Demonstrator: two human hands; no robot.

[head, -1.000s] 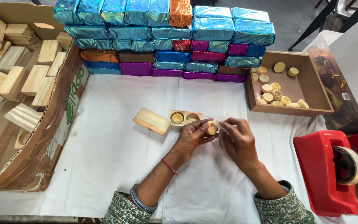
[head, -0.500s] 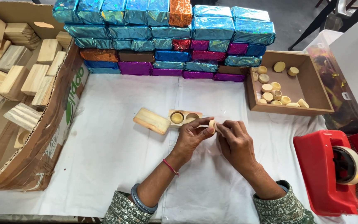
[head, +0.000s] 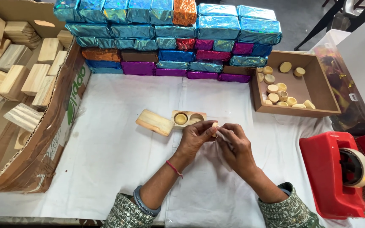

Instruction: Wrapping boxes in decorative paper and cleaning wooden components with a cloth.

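Note:
My left hand (head: 195, 137) pinches a small round wooden cup (head: 214, 125) between thumb and fingers. My right hand (head: 233, 145) meets it from the right, fingertips touching the same cup; most of the cup is hidden by my fingers. Just beyond my hands lies a small wooden block with two round holes (head: 188, 119), one hole filled with a yellowish cup. A flat wooden lid (head: 154, 122) rests slanted against its left end on the white cloth (head: 106, 147).
A wall of foil-wrapped blocks (head: 170, 38) stands at the back. A brown tray (head: 313, 110) with several round wooden cups sits right. A cardboard box (head: 55, 139) of plain wooden blocks fills the left. A red tape dispenser (head: 339, 177) stands at the lower right.
My two hands have closed in on each other around the small cup, which is now more covered by my fingers. Nothing else has moved.

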